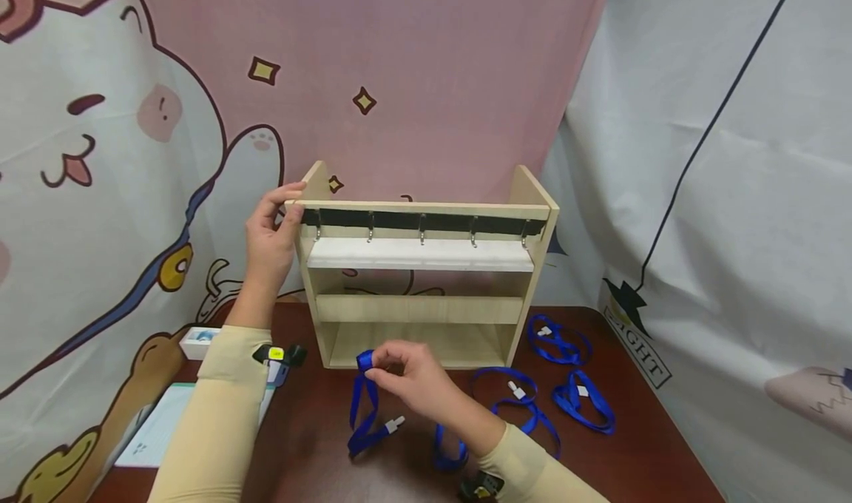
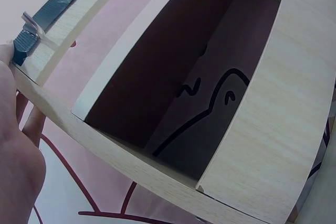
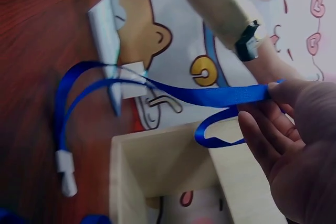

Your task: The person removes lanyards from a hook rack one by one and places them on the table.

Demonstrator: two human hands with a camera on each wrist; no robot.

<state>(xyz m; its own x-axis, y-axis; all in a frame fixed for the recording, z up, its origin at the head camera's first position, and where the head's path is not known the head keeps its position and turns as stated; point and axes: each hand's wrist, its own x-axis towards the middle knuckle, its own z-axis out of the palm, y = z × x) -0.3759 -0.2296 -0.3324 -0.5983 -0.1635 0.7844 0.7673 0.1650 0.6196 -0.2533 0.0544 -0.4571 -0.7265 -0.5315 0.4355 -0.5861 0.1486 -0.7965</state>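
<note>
At the upper left corner of a small wooden rack (image 1: 419, 309), my left hand (image 1: 271, 225) grips the side panel, thumb in front and fingers toward the back. A row of metal hooks (image 1: 422, 229) is fixed on a dark strip along the rack's top board. My right hand (image 1: 416, 377) pinches a blue lanyard (image 1: 362, 407) between thumb and fingers, in front of the rack's base. The lanyard's loop hangs down, and its white clip (image 1: 394, 424) sticks out to the right. In the right wrist view, the strap (image 3: 226, 96) stretches leftward from the fingertips.
Several more blue lanyards lie on the dark red table (image 1: 299, 451), among them one at the back right (image 1: 559, 344) and one at the right (image 1: 584, 403). A white box (image 1: 198, 342) and a pale notepad (image 1: 156, 425) lie by my left forearm. Printed curtains stand behind.
</note>
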